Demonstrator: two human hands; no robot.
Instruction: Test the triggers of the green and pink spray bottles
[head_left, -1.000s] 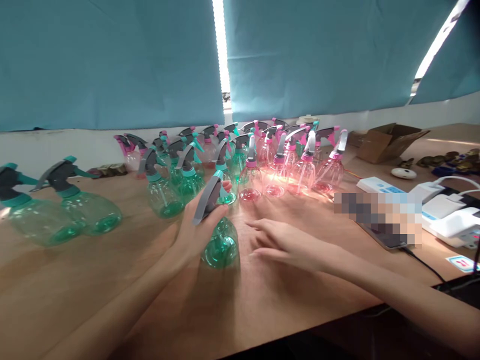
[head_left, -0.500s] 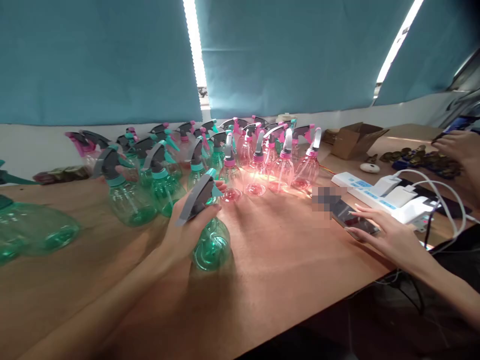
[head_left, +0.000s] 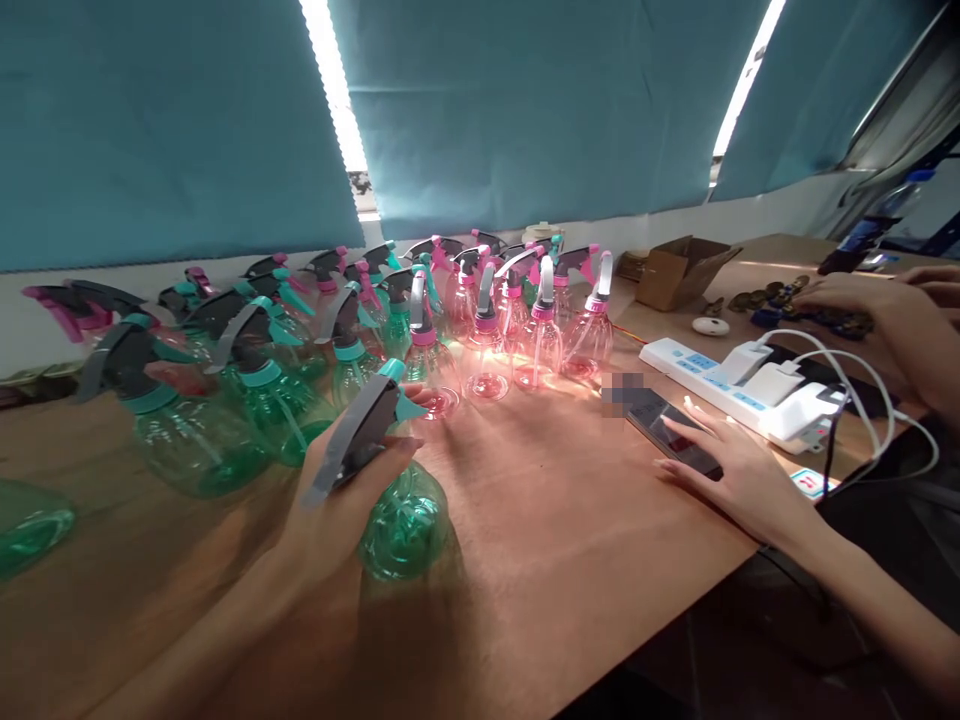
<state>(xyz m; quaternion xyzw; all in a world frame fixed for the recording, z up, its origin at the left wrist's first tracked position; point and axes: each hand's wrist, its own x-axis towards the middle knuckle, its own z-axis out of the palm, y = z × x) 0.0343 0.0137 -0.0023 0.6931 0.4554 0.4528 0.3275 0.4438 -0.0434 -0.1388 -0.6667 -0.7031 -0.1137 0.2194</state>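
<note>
My left hand (head_left: 341,500) is wrapped round the neck and grey trigger head of a green spray bottle (head_left: 401,520) that stands tilted on the wooden table (head_left: 555,520). My right hand (head_left: 731,470) lies flat, fingers stretched out, on a dark phone (head_left: 671,430) at the table's right side. Behind the held bottle stand several green spray bottles (head_left: 262,400) on the left and several pink spray bottles (head_left: 536,345) in the middle.
A white power strip (head_left: 720,375) with plugged chargers and cables lies right of the phone. A brown cardboard box (head_left: 679,270) sits at the back right. Another person's hand (head_left: 885,310) works over small dark parts at the far right. Blue curtains hang behind.
My right hand moved from the table's middle to the right and now rests on the phone. The view swung right. My left hand kept its hold on the green bottle.
</note>
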